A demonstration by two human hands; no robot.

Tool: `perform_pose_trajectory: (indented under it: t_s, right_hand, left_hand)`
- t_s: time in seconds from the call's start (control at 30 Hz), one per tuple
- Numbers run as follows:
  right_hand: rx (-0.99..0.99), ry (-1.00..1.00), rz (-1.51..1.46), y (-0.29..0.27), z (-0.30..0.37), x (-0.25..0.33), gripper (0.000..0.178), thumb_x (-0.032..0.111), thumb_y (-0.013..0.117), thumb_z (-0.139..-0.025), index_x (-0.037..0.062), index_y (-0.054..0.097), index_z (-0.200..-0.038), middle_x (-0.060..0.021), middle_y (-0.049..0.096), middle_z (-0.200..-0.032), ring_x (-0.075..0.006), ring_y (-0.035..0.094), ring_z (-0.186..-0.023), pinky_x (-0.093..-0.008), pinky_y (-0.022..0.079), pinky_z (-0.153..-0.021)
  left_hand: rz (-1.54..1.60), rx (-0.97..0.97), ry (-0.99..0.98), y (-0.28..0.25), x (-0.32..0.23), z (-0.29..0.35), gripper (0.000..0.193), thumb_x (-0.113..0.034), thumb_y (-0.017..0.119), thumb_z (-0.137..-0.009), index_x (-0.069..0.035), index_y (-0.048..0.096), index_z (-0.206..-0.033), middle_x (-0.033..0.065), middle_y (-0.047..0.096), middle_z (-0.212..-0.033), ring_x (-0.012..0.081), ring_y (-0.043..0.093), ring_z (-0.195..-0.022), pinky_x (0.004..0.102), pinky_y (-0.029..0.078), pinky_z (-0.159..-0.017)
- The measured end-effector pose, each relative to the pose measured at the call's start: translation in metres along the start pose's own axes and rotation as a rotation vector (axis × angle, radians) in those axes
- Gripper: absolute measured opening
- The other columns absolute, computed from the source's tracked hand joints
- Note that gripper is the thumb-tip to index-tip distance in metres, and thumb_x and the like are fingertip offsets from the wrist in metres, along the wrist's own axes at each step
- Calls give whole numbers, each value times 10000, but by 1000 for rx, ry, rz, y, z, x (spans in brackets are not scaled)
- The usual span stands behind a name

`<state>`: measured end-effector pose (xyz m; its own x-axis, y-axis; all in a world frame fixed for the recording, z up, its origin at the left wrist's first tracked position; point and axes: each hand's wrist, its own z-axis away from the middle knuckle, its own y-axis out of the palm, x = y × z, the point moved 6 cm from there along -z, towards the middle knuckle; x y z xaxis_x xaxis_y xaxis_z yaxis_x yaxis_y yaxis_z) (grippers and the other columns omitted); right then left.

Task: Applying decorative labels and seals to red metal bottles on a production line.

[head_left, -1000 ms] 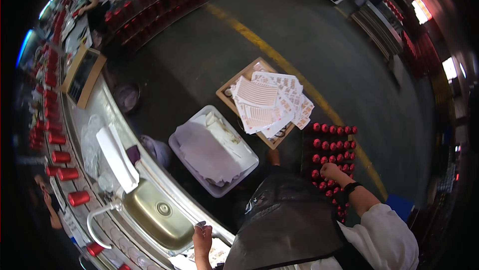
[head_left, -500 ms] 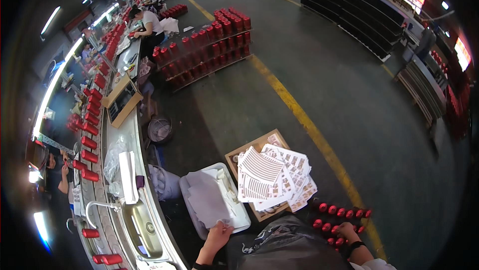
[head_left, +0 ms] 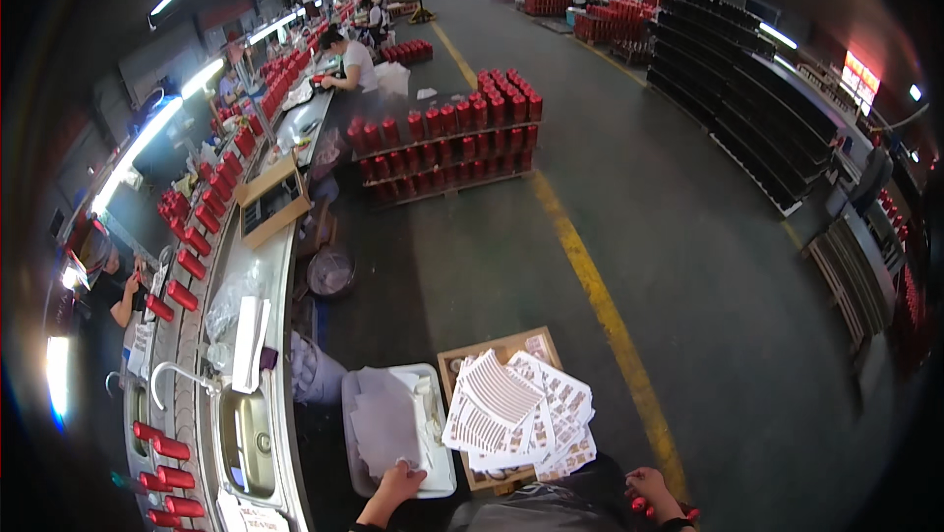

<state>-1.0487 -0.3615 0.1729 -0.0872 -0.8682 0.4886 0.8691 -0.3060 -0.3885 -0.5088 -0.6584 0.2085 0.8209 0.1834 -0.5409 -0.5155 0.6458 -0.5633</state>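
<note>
My left hand is at the near edge of a white plastic tub. Its fingers are closed on the lower edge of a greyish translucent sheet lying in the tub. Farther right, my right hand is curled above red bottles, mostly hidden by the hand and the frame's edge. Whether its fingers hold anything does not show. Between the hands, a loose stack of white printed sheets rests on a cardboard box.
On the left runs a conveyor with red bottles, beside a metal sink and an open carton. A pallet of red bottles stands ahead. A yellow floor line passes on the right. A co-worker bends over the bench.
The view has tilted up and turned left. My right hand has drawn toward the lower edge, and fewer bottles show beside it. My left hand stays at the tub's near edge.
</note>
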Motion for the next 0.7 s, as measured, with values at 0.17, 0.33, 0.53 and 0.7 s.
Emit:
perform_pose_trajectory:
  t_s: [0.17,0.33,0.53,0.7]
  right_hand:
    - [32,24,150,-44,-29,34,231,108,644,-875,-43,649,-1049,-113,699,-852,-237,718,-675,-334,588,-598]
    - [-55,46,242,-138,-61,13,194,111,645,-877,-44,684,-986,-123,695,-839,-256,721,-684,-349,593,-610]
    - [50,29,747,-277,-157,-32,211,166,623,-874,-26,696,-922,-157,691,-833,-293,698,-672,-387,573,-621]
    - [126,44,1116,-410,-256,-7,245,195,570,-845,41,719,-964,-205,703,-864,-372,680,-772,-456,539,-674]
  left_hand:
    - [33,87,-83,22,-41,-34,527,-433,674,-847,26,610,-1098,203,701,-951,372,673,-945,424,516,-839]
    - [77,40,128,58,-169,-91,493,-388,663,-868,-9,593,-1177,197,702,-957,356,676,-942,433,525,-830]
    - [236,-116,382,118,-336,-133,444,-315,674,-887,25,584,-1158,227,698,-980,394,669,-967,434,527,-845]
    - [23,-128,38,170,-406,-157,388,-315,682,-874,38,575,-997,231,695,-922,403,679,-889,435,540,-791]
